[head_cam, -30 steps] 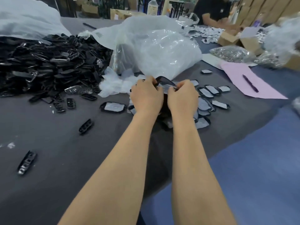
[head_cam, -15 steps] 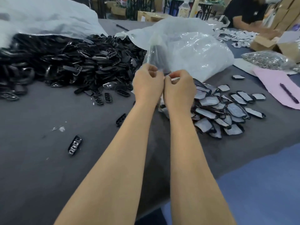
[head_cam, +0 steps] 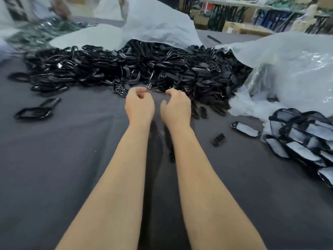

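A big heap of black plastic parts (head_cam: 144,69) lies across the far half of the grey table (head_cam: 63,168). My left hand (head_cam: 139,105) and my right hand (head_cam: 175,106) hover side by side at the heap's near edge, fingers loosely curled, holding nothing. A few perforated black pieces (head_cam: 120,92) lie just beyond my fingertips. At the right edge sits a stack of black parts covered with white film (head_cam: 302,139).
A crumpled clear plastic bag (head_cam: 288,69) lies at the right, and a white sheet (head_cam: 158,24) rises behind the heap. Loose pieces lie around: a small black one (head_cam: 219,139), a film-covered one (head_cam: 246,129), black frames (head_cam: 36,110) at the left. Shelves and boxes stand beyond.
My hands have let go of what they held near the film-covered stack and moved left to the black heap. The view has swung left with them.
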`<action>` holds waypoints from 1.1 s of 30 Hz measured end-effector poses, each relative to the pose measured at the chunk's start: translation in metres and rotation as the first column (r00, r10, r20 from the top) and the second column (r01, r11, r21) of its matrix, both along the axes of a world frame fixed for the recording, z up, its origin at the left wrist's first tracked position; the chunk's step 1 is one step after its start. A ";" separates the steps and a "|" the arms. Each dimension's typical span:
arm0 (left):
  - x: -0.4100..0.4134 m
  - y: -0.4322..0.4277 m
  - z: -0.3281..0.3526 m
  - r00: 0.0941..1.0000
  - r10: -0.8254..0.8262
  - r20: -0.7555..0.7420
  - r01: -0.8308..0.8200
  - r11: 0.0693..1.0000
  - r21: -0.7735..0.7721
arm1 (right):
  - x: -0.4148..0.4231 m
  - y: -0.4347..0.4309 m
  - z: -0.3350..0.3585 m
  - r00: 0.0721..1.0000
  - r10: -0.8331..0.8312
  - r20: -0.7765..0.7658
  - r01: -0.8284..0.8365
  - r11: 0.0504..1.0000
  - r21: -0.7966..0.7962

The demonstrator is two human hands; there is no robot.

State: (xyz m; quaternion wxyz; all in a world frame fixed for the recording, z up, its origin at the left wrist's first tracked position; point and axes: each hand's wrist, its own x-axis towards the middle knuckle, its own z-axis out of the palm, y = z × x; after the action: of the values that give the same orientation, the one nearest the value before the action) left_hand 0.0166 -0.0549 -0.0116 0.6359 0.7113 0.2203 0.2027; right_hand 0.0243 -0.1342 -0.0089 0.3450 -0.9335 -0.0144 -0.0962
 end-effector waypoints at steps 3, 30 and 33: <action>0.004 0.019 0.000 0.998 0.069 -0.004 -0.069 0.997 -0.046 | 0.003 0.027 -0.005 0.995 0.102 0.024 -0.103 0.993 0.053; 0.008 0.016 0.008 0.992 0.106 0.068 -0.104 0.994 -0.037 | 0.020 -0.010 0.016 0.997 0.037 0.069 -0.048 0.985 0.167; 0.002 -0.007 0.008 0.995 -0.095 0.002 0.094 0.983 -0.158 | 0.002 -0.032 0.016 0.983 0.113 0.146 -0.135 0.980 0.146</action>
State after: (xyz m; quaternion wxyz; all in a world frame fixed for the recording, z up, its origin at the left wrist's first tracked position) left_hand 0.0182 -0.0615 -0.0033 0.6986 0.6688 0.2034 0.1522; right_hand 0.0264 -0.1667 0.0067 0.4202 -0.8922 -0.0888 -0.1393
